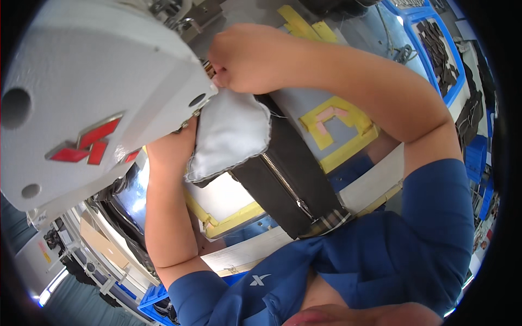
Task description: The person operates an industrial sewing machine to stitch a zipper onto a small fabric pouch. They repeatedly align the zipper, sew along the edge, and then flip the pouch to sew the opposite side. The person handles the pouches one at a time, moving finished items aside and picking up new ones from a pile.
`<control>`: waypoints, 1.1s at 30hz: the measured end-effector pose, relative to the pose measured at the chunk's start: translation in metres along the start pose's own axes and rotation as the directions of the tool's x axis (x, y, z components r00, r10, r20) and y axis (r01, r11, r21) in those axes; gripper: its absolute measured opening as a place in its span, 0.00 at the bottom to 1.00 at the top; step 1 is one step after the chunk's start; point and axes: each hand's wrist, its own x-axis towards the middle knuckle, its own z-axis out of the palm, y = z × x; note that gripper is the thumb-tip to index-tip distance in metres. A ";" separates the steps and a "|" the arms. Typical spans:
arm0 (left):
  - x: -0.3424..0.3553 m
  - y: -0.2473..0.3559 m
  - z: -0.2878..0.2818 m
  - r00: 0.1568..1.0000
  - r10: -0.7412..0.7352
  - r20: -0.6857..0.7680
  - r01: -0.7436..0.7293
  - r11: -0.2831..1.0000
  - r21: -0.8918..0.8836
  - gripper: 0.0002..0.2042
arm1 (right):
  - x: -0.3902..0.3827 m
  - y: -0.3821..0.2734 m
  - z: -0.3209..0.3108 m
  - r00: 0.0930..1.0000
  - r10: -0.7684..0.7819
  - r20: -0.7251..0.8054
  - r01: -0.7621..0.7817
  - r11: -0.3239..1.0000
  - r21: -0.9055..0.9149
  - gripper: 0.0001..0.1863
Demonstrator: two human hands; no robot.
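A large white sewing machine head (109, 81) fills the upper left. My right hand (244, 60) is beside its needle end, fingers curled in a closed grip next to a small brass-coloured metal part; what they hold is hidden. My left hand (176, 138) reaches under the machine head, which hides its fingers. Between my arms lies a dark fabric piece (293, 157) with a metal zipper (283, 182) and a plaid strip (331, 223) at its near end. A white pocket lining (231, 130) with overlocked edges spreads over its far part, just below my right hand.
Yellow tape (331, 160) marks the grey work surface right of the fabric, with more tape near the front edge. A blue tray (462, 81) of dark pieces stands at the far right. Dark material (122, 223) and a blue bin (157, 304) are at the left.
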 end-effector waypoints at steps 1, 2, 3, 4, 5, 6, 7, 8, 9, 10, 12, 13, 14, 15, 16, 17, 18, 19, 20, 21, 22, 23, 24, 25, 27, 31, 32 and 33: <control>0.001 0.000 0.000 0.999 0.030 -0.011 -0.030 0.999 0.025 0.12 | 0.001 0.000 0.001 1.000 0.004 0.000 -0.004 1.000 -0.008 0.12; 0.001 0.000 0.000 0.998 0.060 -0.022 -0.059 0.997 0.049 0.12 | 0.001 0.001 0.001 1.000 0.008 0.001 -0.007 1.000 -0.016 0.13; 0.002 -0.001 0.002 0.999 0.036 -0.015 -0.036 0.999 0.007 0.11 | 0.002 0.001 0.002 1.000 0.011 0.001 -0.011 1.000 -0.024 0.13; 0.004 -0.001 0.001 1.000 0.012 -0.007 -0.012 1.000 -0.028 0.11 | 0.003 0.001 0.000 1.000 0.008 0.030 -0.007 0.999 -0.033 0.13; 0.005 0.000 0.001 1.000 -0.011 0.002 0.011 0.998 -0.063 0.11 | 0.005 0.001 -0.002 0.998 0.004 0.058 -0.002 0.999 -0.042 0.14; 0.006 0.005 -0.001 1.000 -0.015 0.017 0.016 0.998 -0.069 0.11 | 0.007 0.001 -0.004 0.996 0.001 0.086 0.003 0.999 -0.051 0.14; 0.006 0.006 -0.001 1.000 -0.019 0.017 0.020 0.997 -0.078 0.10 | 0.010 0.002 -0.003 0.996 -0.014 0.086 0.020 0.997 -0.070 0.15; 0.006 0.004 -0.002 1.000 -0.023 0.016 0.025 0.996 -0.087 0.10 | 0.015 0.004 0.001 0.996 -0.029 0.086 0.037 0.995 -0.089 0.15; 0.006 0.004 -0.003 0.999 -0.029 0.016 0.030 0.995 -0.095 0.10 | 0.016 0.005 0.003 0.995 -0.045 0.087 0.055 0.993 -0.108 0.16; 0.007 0.005 -0.003 1.000 -0.010 0.017 0.012 0.996 -0.092 0.10 | 0.015 0.005 0.002 0.996 -0.048 0.080 0.056 0.993 -0.106 0.16; 0.008 0.005 -0.003 1.000 0.023 0.017 -0.022 0.996 -0.083 0.10 | 0.014 0.003 0.000 0.996 -0.056 0.068 0.063 0.993 -0.103 0.16; 0.007 0.004 -0.003 1.000 0.011 0.018 -0.010 0.997 -0.075 0.10 | 0.014 0.003 0.000 0.996 -0.045 0.074 0.053 0.993 -0.108 0.16; 0.005 0.003 -0.001 1.000 -0.002 0.018 0.003 0.998 -0.067 0.10 | 0.014 0.003 0.000 0.996 -0.035 0.081 0.044 0.993 -0.113 0.15; 0.004 0.002 0.000 1.000 -0.015 0.018 0.016 0.998 -0.058 0.11 | 0.014 0.003 0.000 0.996 -0.025 0.088 0.035 0.992 -0.118 0.15; 0.004 0.005 0.000 1.000 -0.006 0.007 0.007 0.998 -0.058 0.11 | 0.012 0.003 0.000 0.997 -0.019 0.075 0.027 0.995 -0.100 0.15; 0.005 0.010 -0.001 1.000 0.002 -0.003 -0.003 0.998 -0.059 0.11 | 0.010 0.003 -0.001 0.998 -0.013 0.063 0.018 0.996 -0.082 0.15; 0.006 0.012 -0.001 1.000 0.012 -0.014 -0.012 0.998 -0.059 0.11 | 0.008 0.003 -0.001 0.999 -0.006 0.050 0.009 0.998 -0.065 0.14; 0.005 0.012 -0.002 1.000 0.006 -0.013 -0.007 0.998 -0.055 0.12 | 0.008 0.002 -0.001 0.998 0.005 0.055 -0.001 0.998 -0.065 0.14; 0.005 0.011 -0.002 1.000 0.002 -0.011 -0.002 0.999 -0.052 0.12 | 0.008 0.001 -0.002 0.998 0.016 0.060 -0.012 0.998 -0.066 0.14; 0.005 0.010 -0.003 1.000 -0.002 -0.010 0.002 0.999 -0.049 0.12 | 0.008 0.000 -0.001 0.998 0.028 0.064 -0.024 0.997 -0.067 0.13; 0.004 0.010 -0.003 1.000 -0.010 -0.019 0.009 0.999 -0.052 0.12 | 0.009 -0.001 0.000 0.998 0.018 0.060 -0.014 0.997 -0.071 0.13; 0.003 0.009 -0.003 0.999 -0.018 -0.027 0.016 0.998 -0.055 0.12 | 0.010 -0.001 0.000 0.998 0.007 0.055 -0.003 0.997 -0.075 0.13; 0.002 0.009 -0.003 0.999 -0.025 -0.036 0.023 0.998 -0.059 0.12 | 0.010 -0.002 0.001 0.999 -0.003 0.050 0.007 0.997 -0.079 0.13; 0.002 0.006 -0.003 0.999 -0.033 -0.030 0.031 0.998 -0.055 0.12 | 0.011 -0.003 0.000 0.998 0.006 0.060 -0.001 0.996 -0.084 0.14; 0.001 -0.001 -0.003 0.999 -0.048 -0.018 0.047 0.998 -0.047 0.11 | 0.011 -0.004 -0.002 0.996 0.026 0.081 -0.018 0.995 -0.095 0.14; 0.003 -0.004 -0.001 0.999 0.008 -0.044 -0.015 0.987 -0.161 0.11 | 0.007 0.001 -0.005 1.000 -0.012 0.026 0.016 0.992 -0.123 0.14; 0.003 -0.006 -0.001 0.999 0.013 -0.043 -0.021 0.983 -0.185 0.11 | 0.006 0.001 -0.007 0.999 -0.007 0.038 0.012 0.991 -0.134 0.14; 0.003 -0.008 0.000 0.999 0.019 -0.042 -0.028 0.978 -0.208 0.11 | 0.005 0.000 -0.009 0.999 -0.002 0.049 0.009 0.990 -0.144 0.14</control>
